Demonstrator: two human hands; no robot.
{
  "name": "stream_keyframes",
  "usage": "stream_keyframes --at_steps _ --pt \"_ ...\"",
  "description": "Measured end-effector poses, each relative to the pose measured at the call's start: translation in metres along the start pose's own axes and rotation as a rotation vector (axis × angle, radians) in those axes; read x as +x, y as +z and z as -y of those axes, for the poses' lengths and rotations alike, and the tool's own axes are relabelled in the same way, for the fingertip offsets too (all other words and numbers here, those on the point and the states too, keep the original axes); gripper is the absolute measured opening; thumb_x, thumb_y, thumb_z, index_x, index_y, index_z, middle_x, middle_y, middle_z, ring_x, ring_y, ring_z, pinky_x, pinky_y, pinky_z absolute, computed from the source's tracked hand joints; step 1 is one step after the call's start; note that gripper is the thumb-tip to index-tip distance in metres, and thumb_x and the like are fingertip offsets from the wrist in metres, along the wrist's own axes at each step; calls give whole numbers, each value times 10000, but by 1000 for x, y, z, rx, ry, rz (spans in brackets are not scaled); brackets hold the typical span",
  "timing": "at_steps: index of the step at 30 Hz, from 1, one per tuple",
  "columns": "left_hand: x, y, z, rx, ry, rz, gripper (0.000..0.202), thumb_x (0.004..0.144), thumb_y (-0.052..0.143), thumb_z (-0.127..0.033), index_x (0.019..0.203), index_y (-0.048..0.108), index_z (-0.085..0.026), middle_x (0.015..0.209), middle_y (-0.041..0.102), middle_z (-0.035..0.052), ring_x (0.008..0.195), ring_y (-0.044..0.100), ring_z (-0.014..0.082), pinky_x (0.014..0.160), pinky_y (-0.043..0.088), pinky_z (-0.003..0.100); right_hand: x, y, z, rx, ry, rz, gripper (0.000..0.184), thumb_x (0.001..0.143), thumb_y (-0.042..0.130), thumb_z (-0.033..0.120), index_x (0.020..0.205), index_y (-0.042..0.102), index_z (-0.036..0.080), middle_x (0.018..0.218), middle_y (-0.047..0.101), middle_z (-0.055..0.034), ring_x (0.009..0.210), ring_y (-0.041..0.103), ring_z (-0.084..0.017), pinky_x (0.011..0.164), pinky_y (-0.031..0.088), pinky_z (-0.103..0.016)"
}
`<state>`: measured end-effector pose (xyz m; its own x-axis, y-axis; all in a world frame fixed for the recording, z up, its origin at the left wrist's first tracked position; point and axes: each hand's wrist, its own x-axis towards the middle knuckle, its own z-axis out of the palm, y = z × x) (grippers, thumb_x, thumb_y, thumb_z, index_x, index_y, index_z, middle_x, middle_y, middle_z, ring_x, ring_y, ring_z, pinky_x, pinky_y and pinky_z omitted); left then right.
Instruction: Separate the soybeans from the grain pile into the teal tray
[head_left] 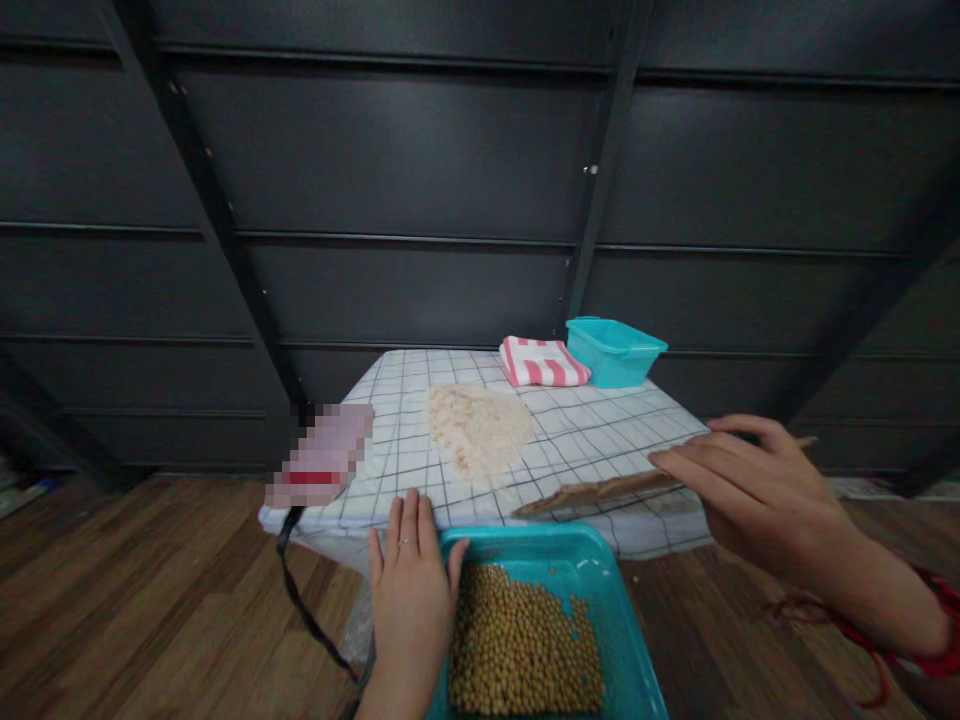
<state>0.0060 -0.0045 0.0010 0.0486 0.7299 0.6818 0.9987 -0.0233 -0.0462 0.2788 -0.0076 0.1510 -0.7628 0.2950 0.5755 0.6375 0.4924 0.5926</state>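
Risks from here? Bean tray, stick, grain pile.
1. The teal tray of beans sits past the table's near edge. Only the left hand steadies it, lying flat at its left rim, so a tilt could spill beans onto the wooden floor.
2. The grain pile lies loose on the checked cloth. A wide sweep of the wooden stick in the right hand might scatter it off the edge.

Checked table [600,430] bears grain pile [478,428], towel [541,362], tub [613,352], wooden stick [592,493].
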Motion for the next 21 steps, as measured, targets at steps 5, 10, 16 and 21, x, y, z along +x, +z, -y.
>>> stream_keyframes --at_steps 5,10,16,21 --pt "0 0 0 32 19 -16 566 869 194 -411 1106 523 -17 1165 561 194 1095 490 318 854 404 528 -1 1 -3 14 16 -21 301 751 348 -41 920 482 169 712 634 -23 642 537 -136 718 382 -349" --pt "1 0 0 7 19 -28 561 864 223 -414 1114 513 -3 1167 555 208 1091 490 328 851 397 540 -1 0 0 46 -3 7 320 767 300 -51 897 470 187 690 634 0 644 547 -118 730 376 -340" --pt "1 3 0 -1 2 -13 564 862 221 -429 1124 511 -22 1171 556 196 1102 485 315 869 393 522 -3 0 -5 45 -21 -25 287 792 314 -22 896 473 193 687 637 -7 643 542 -122 720 376 -341" --pt "1 5 -1 3 -12 -11 570 863 206 -435 1117 518 -32 1170 559 189 1113 477 310 876 388 522 -7 -5 -6 98 -37 -14 299 811 300 -22 889 477 205 682 641 12 647 547 -103 741 366 -335"
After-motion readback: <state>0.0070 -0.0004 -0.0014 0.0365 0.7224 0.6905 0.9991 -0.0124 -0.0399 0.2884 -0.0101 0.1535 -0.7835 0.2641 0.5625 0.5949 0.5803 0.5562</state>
